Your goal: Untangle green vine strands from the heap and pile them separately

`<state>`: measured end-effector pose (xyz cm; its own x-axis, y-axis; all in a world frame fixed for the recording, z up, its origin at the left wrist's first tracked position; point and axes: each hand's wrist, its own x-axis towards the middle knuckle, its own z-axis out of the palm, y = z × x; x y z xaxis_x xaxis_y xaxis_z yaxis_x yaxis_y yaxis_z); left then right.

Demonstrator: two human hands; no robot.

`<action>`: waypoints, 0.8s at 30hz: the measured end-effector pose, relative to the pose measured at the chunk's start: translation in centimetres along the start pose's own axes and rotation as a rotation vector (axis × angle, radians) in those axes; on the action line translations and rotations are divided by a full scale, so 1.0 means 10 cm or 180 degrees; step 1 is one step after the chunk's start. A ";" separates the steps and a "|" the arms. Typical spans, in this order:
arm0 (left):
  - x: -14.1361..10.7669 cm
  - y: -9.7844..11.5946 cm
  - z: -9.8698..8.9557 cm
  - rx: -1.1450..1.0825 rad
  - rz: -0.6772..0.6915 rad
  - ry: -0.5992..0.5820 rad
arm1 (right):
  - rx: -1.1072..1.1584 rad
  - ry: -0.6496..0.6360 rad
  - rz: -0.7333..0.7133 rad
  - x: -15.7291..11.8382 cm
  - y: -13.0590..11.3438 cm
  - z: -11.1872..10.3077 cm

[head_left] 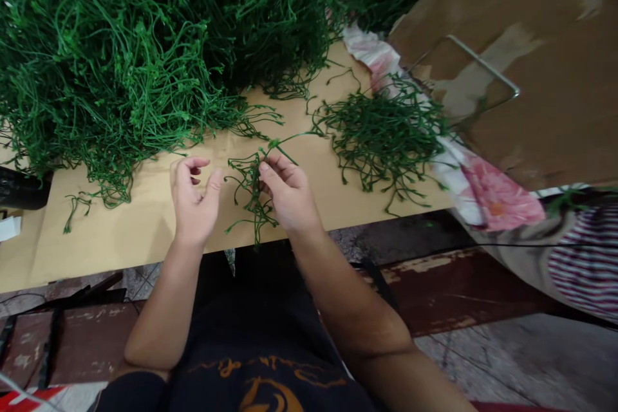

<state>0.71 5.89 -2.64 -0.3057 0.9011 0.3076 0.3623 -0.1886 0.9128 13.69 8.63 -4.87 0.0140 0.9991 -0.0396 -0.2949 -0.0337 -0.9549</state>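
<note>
The left fingers [212, 189] curl apart, while the right fingers [271, 179] pinch a green sprig [273, 143].

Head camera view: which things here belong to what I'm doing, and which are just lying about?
Seemingly part of the job: green stems held in the right hand, the open left hand, large green heap, smaller green pile, table.

Probably just lying about: flowered sheet, brown board, white scrap at far left.
</note>
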 end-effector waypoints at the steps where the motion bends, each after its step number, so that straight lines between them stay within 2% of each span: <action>1: -0.04 0.01 0.01 0.0120 0.0104 -0.0192 | -0.0088 0.0034 -0.0087 -0.01 0.02 0.02; 3: -0.10 0.03 0.05 0.0218 0.0202 -0.0767 | -0.0276 0.0023 -0.0316 -0.05 0.05 0.06; 5: -0.12 0.02 0.09 0.0157 0.0165 -0.1106 | -0.0530 -0.0064 -0.0562 -0.11 0.07 0.08; 9: -0.07 -0.02 0.14 -0.0381 -0.0124 -0.1029 | -0.0978 -0.0458 -0.0957 -0.23 0.02 0.02; 13: -0.01 -0.04 0.12 -0.0873 -0.0380 -0.0893 | -0.1233 -0.0974 -0.1116 -0.30 -0.14 -0.09; 15: -0.01 -0.02 0.09 -0.0982 -0.0550 -0.0846 | -0.1456 -0.0999 -0.1173 -0.30 -0.24 -0.12; 18: 0.00 0.02 0.04 -0.1199 -0.0917 -0.0847 | -0.1926 -0.0678 -0.1485 -0.26 -0.36 -0.12; 20: 0.00 0.04 0.00 -0.1429 -0.1231 -0.1023 | -0.2199 -0.0516 -0.1770 -0.21 -0.38 -0.10; 21: 0.00 0.04 -0.01 -0.1551 -0.1392 -0.1162 | -0.2272 -0.0563 -0.1842 -0.18 -0.37 -0.09; 24: -0.02 0.04 -0.04 -0.1908 -0.1733 -0.1403 | -0.2233 -0.1089 -0.1586 -0.11 -0.30 -0.04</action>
<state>0.53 5.48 -2.21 0.1075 0.9688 -0.2232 -0.2874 0.2452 0.9259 14.93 7.65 -2.12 -0.3320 0.8516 0.4057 0.3171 0.5058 -0.8022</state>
